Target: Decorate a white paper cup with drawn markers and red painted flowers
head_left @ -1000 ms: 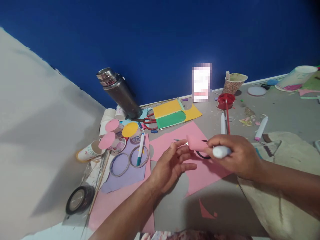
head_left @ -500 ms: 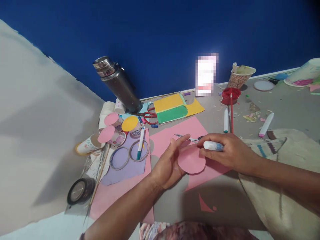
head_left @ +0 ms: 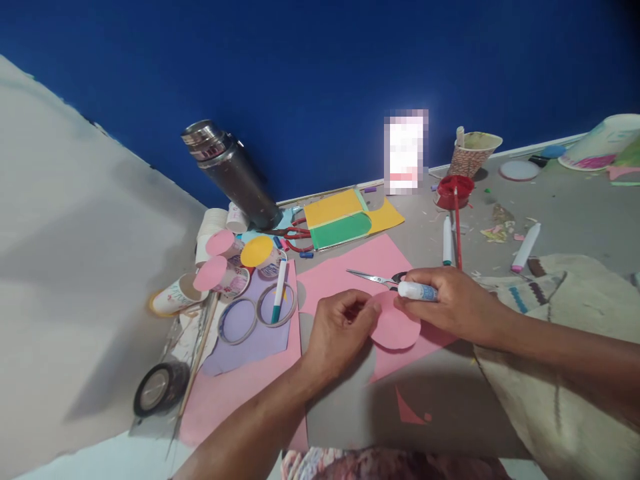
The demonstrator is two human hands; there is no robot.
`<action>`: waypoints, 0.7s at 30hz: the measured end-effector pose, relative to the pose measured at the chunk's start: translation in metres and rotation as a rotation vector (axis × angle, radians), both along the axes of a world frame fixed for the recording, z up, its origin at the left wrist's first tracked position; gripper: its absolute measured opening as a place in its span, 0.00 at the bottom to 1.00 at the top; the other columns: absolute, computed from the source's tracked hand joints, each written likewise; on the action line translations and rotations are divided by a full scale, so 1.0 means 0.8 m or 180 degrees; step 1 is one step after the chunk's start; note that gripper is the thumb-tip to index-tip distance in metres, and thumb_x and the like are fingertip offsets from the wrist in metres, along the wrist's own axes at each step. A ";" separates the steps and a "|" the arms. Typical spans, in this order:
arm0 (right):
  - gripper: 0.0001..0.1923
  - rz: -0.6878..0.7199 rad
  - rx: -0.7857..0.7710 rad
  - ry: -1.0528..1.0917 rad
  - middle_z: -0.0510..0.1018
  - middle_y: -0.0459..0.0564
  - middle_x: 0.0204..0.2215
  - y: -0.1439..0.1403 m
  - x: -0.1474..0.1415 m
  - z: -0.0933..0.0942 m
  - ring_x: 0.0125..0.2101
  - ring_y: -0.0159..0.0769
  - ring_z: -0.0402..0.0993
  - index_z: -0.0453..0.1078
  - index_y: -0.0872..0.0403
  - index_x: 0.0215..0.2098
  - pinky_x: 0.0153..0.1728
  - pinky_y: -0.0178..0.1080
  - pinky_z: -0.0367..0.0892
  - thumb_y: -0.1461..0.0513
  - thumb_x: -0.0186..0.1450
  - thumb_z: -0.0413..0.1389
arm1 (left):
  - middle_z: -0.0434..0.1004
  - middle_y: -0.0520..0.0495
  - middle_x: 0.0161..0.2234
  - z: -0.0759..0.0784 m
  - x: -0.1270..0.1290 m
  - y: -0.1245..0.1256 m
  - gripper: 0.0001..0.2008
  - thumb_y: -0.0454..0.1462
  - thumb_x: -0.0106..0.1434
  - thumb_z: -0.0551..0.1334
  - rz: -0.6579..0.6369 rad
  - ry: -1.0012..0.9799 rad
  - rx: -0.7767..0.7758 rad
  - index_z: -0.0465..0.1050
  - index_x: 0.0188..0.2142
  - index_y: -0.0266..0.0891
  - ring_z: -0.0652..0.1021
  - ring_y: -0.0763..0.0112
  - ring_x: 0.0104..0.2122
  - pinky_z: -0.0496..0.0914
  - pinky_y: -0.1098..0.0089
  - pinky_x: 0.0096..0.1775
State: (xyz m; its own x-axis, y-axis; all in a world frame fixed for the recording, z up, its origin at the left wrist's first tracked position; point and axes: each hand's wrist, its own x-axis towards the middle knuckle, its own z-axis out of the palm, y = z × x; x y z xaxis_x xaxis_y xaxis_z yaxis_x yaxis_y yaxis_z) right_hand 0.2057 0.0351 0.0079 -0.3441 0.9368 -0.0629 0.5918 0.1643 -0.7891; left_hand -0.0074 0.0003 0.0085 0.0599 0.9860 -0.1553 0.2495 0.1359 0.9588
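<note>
The left hand (head_left: pixel 345 333) pinches the left edge of a round pink paper disc (head_left: pixel 396 327); the right hand (head_left: pixel 450 300), apart from it, grips a white plastic tube (head_left: pixel 413 291), fingertips at the disc's upper right edge. The disc thus lies between both hands, neither clearly nearer. The tube's long axis runs sideways along the disc's far edge. Beyond the disc lie silver-bladed, dark-handled scissors (head_left: pixel 373 277).

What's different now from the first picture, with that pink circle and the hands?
The pink circle came nearer the person and tipped flatter, showing its face. The left hand, open before, now pinches its left edge. The right hand still holds the white tube, now pointing more leftward. The scissors stayed on the pink sheet.
</note>
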 end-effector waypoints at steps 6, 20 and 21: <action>0.22 0.0082 -0.0105 0.0282 0.66 0.42 0.19 0.005 0.003 0.006 0.24 0.33 0.59 0.62 0.50 0.21 0.25 0.37 0.57 0.47 0.64 0.61 | 0.65 0.53 0.18 0.001 -0.003 0.003 0.18 0.41 0.64 0.68 0.0135 0.0129 0.0060 0.74 0.19 0.38 0.64 0.73 0.23 0.57 0.69 0.28; 0.13 -0.0378 0.1384 -0.0037 0.82 0.50 0.25 0.003 0.015 0.001 0.27 0.41 0.75 0.75 0.48 0.28 0.33 0.43 0.64 0.52 0.68 0.58 | 0.83 0.36 0.24 -0.026 -0.015 0.014 0.40 0.69 0.66 0.57 -0.0853 -0.2387 -0.2316 0.79 0.30 0.31 0.84 0.60 0.21 0.72 0.71 0.19; 0.14 -0.0263 0.1660 -0.0153 0.83 0.51 0.25 0.001 0.017 -0.002 0.28 0.42 0.76 0.77 0.47 0.30 0.35 0.44 0.64 0.53 0.70 0.57 | 0.85 0.34 0.26 -0.030 -0.014 0.013 0.41 0.68 0.68 0.55 -0.0992 -0.2551 -0.2496 0.81 0.32 0.29 0.84 0.60 0.22 0.74 0.70 0.20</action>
